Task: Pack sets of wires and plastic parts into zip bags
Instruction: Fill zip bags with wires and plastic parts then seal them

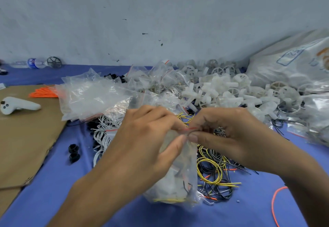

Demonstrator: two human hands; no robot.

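The small clear plastic zip bag (178,178) sits upright in the middle of the blue-covered bench (53,182), its bottom on the cover. It is filled with white plastic parts and yellow and black wires. The red zip strip (191,129) runs along its top, and both hands are clamped on it. The left hand (147,134) pinches the left part of the mouth and the right hand (236,134) the right part, thumbs almost meeting.

The seal seems to be getting pressed closed, though the fingers hide whether the strip has caught along its length. A wire end poking up into the mouth would keep the strip from locking, and the set could then spill once the bag is laid down.

Just right of the bag lies a tangle of loose yellow and black wires (213,173). Behind it is a heap of white plastic wheels and cross pieces (231,91). To the left are a pile of empty clear bags (92,95) and a sheet of brown cardboard (21,137).
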